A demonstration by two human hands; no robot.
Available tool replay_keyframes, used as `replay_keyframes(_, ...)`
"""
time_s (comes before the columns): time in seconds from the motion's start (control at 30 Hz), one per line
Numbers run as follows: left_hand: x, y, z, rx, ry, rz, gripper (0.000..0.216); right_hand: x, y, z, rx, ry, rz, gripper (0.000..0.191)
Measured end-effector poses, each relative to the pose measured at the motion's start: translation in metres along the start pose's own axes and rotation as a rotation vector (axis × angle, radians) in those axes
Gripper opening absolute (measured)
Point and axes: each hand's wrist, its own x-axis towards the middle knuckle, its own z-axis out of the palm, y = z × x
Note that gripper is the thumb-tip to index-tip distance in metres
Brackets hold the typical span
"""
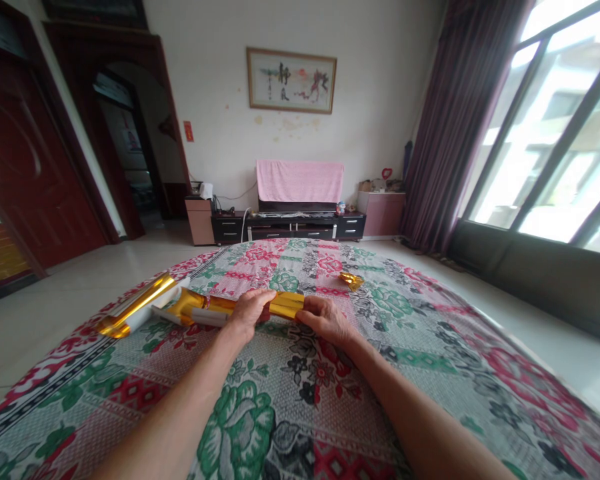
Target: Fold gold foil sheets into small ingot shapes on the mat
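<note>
Between my hands stretches a strip of shiny gold foil paper (286, 305), held just above the flowered tablecloth (330, 373). My left hand (250, 312) is closed on its left end, with the thumb along the top. The fingers of my right hand (326, 319) pinch the right end. Left of my left hand lie more gold sheets (187, 305) with white undersides, partly overlapping. A larger curled gold sheet (140, 303) rests farther left near the table edge. Beyond my right hand sits a small folded gold foil piece (351, 281).
The round table fills the foreground. Past it stand a low black TV cabinet (350, 227), a screen under a pink cloth (300, 180), and a pink side cabinet (384, 215). A purple curtain (440, 127) and windows are on the right, a red door (30, 153) on the left.
</note>
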Motion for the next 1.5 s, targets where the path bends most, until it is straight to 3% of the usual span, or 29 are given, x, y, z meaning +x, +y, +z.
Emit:
replay_keyframes(0.27, 0.006, -0.003, -0.004, 0.034, 0.058, -0.072, 0.028, 0.000, 0.000, -0.002, -0.034, 0.031, -0.087, 0.016)
replay_keyframes(1.17, 0.001, 0.011, -0.001, -0.034, 0.138, -0.300, 0.015, 0.002, -0.011, 0.004, -0.006, 0.048, -0.006, 0.032)
replay_keyframes(1.5, 0.011, 0.007, -0.012, -0.114, 0.115, -0.402, 0.012, 0.000, -0.012, -0.001, 0.086, 0.041, -0.048, 0.039)
